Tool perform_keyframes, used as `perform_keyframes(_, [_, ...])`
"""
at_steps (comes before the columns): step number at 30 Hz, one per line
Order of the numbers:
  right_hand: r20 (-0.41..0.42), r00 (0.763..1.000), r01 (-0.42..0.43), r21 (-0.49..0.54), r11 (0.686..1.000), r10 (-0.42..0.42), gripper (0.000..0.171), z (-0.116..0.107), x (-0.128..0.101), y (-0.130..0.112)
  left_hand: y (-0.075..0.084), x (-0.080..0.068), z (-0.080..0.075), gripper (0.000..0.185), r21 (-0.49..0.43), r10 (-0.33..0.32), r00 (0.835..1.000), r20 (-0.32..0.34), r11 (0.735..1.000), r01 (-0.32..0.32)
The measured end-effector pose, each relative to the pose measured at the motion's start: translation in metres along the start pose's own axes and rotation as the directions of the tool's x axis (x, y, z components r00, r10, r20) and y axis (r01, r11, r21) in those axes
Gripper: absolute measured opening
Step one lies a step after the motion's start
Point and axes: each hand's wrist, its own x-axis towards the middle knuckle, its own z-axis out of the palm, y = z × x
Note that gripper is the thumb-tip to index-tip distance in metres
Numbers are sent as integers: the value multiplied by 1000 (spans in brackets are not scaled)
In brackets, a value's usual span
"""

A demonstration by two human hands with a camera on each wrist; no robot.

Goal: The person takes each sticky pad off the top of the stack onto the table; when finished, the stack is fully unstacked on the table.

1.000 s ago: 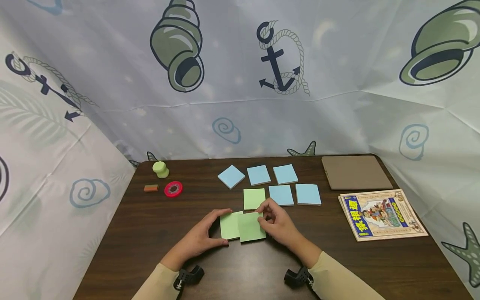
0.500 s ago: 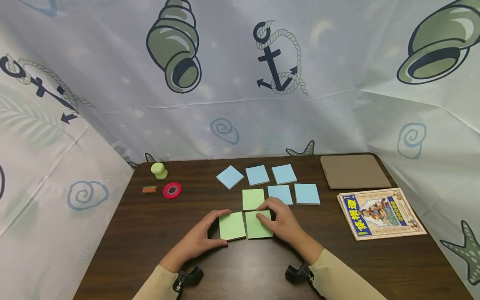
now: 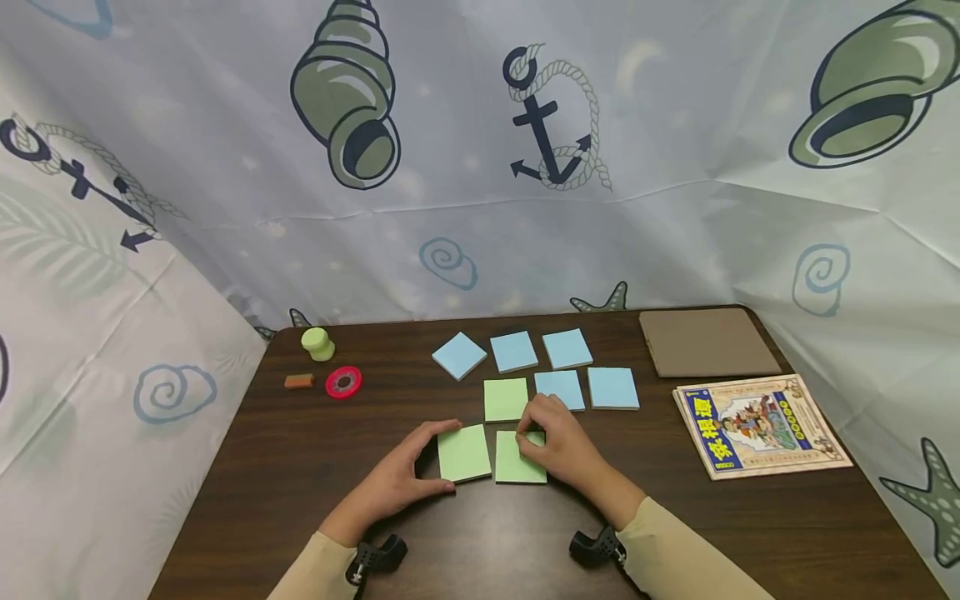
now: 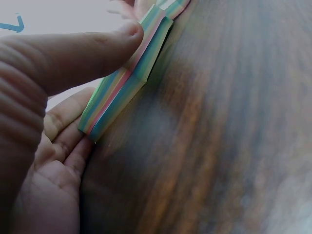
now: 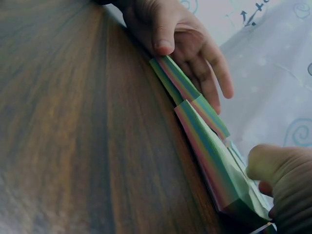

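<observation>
- At the far left of the table (image 3: 285, 467) stand a green knob-shaped thing (image 3: 318, 342), a small orange block (image 3: 298, 382) and a red tape roll (image 3: 344, 382), all well away from the hands.
- The left hand (image 3: 401, 477) grips the left green pad (image 3: 463, 452): the thumb lies along its near edge and the fingers curl over the far left corner. In the left wrist view the thumb presses the pad's striped side (image 4: 127, 90), with the fingers under its other edge.
- The right green pad (image 3: 517, 459) lies just beside it, a narrow gap between them, flat on the table. The right hand (image 3: 564, 446) rests on its right part, fingers bent down over the top sheet and far corner, pinching it as far as I can tell.
- Behind these two, a third green pad (image 3: 506, 399) lies alone, near the right hand's fingertips.
- Further right and back are five blue pads: three in a back row (image 3: 514, 351) and two in front (image 3: 613, 387), apart from each other.
- At the right edge lie a brown board (image 3: 708, 342) and a picture book (image 3: 761, 426).
- By my reading, the green pads are partly set out in a grid like the blue ones; the front pair looks nearly squared up, with the right pad not yet let go.
</observation>
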Motion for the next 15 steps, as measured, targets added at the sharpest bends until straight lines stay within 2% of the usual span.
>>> perform_keyframes(5, [29, 999, 22, -26, 999, -22, 27, 1, 0, 1, -1, 0, 1, 90, -17, 4, 1000, 0, 1000, -4])
perform_keyframes(11, [44, 999, -10, -10, 1000, 11, 26, 0, 1, -1, 0, 0, 0, 91, -18, -14, 1000, 4, 1000, 14])
perform_keyframes(15, [30, 1000, -1, -3, 1000, 1, 26, -1, 0, -2, 0, 0, 0, 91, -18, -22, 1000, 10, 1000, 23])
